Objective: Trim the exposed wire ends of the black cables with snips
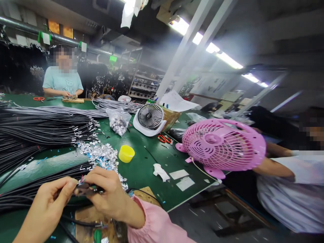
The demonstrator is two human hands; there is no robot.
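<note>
The left hand (52,204) has thumb and forefinger pinched narrow on a wire (82,179), mostly hidden by the fingertips; only a thin reddish end shows. The right hand (108,192) is curled round a dark tool (86,190), its handles covered by the palm, its blurred front meeting the wire between the 2 hands, over the green bench (144,175). The left forearm is cut off below. A green object (97,235) on the board (83,219) is cropped by the bottom edge and hard to identify. Black cables (48,133) run out at left; foil scraps (101,153) hide part of the bench. The pink fan (222,145) partly covers a person (286,192), cropped at right. Marks on the white fan (149,116)'s hub are too small to read; a bear is printed on a co-worker's shirt (59,81).
</note>
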